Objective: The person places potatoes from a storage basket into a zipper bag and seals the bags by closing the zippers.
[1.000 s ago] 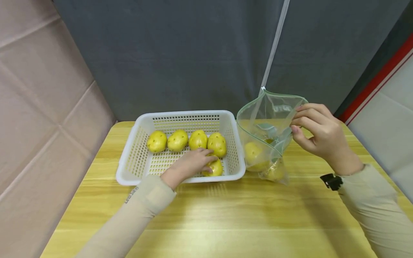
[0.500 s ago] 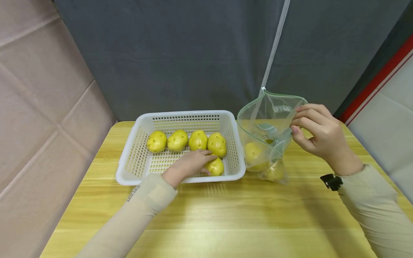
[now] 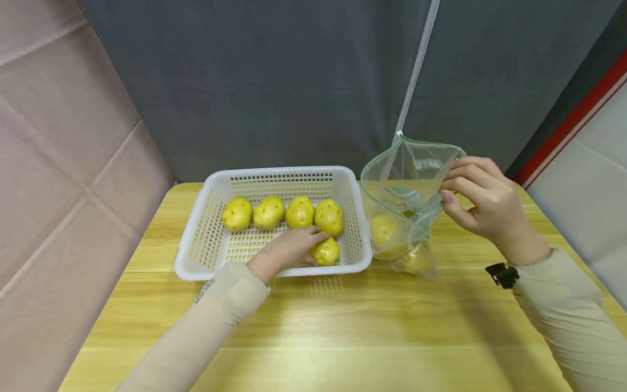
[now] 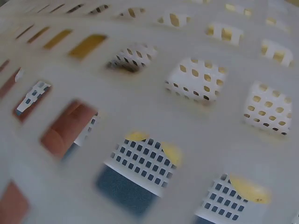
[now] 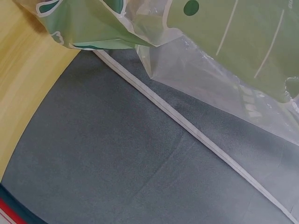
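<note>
In the head view my left hand [image 3: 289, 247] reaches over the front rim of a white plastic basket [image 3: 196, 261]. Its fingers and thumb grip a yellow potato [image 3: 327, 252] at the front right; part of that potato is hidden by the hand. Several more potatoes [image 3: 269, 212] lie in a row behind it. My right hand [image 3: 485, 201] pinches the green-edged mouth of a clear zip bag [image 3: 399, 190], which stands spread wide beside the basket. Several potatoes [image 3: 386, 233] sit in the bag's bottom. The left wrist view looks through the basket's slotted wall [image 4: 154, 88], with bits of finger [image 4: 70, 128] behind it.
Basket and bag stand towards the back of a wooden table [image 3: 343, 332]. A grey curtain [image 3: 269, 92] hangs right behind, a pinkish padded panel [image 3: 68, 179] rises on the left, and a white panel with a red band [image 3: 573, 122] on the right.
My left fingers have shifted slightly left on the front potato, uncovering more of its top and right side. The right hand and the bag have hardly moved.
</note>
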Available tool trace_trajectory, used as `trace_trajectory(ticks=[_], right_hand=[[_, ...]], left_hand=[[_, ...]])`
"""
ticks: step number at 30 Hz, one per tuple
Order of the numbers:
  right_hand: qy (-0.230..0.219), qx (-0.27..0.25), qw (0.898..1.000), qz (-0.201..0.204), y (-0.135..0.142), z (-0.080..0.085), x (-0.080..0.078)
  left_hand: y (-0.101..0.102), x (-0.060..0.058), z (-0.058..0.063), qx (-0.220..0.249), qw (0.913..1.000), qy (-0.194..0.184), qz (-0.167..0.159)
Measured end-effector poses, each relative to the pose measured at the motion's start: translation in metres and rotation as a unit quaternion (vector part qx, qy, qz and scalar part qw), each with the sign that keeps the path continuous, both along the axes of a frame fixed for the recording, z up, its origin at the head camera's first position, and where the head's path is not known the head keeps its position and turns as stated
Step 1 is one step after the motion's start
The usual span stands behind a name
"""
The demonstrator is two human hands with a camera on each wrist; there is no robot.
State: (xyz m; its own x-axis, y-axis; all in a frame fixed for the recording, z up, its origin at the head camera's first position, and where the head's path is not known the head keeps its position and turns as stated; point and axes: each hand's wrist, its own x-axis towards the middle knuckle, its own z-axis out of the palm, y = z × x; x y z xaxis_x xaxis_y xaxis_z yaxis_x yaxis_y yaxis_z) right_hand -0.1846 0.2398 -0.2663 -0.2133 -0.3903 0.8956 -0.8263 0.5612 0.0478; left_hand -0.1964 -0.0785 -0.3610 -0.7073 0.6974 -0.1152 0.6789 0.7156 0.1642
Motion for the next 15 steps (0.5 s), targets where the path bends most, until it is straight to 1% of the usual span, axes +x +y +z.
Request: trace_trajectory(ticks=[5, 8, 15], right_hand=[[-0.001, 0.004, 1.000, 0.001, 0.0000, -0.0002, -0.0005], [-0.003, 0.006, 1.000, -0.002, 0.0005, -0.0008, -0.0004], [-0.004, 0.009, 1.000, -0.004, 0.0010, -0.0013, -0.0005]], left_hand=[[-0.0001, 0.0006, -0.0009, -0.002, 0.9999, 0.016, 0.000], [0.0000, 0.0009, -0.0007, -0.004, 0.9999, 0.014, 0.006], [-0.0019, 0.0006, -0.0007, -0.016, 0.9993, 0.006, 0.032]])
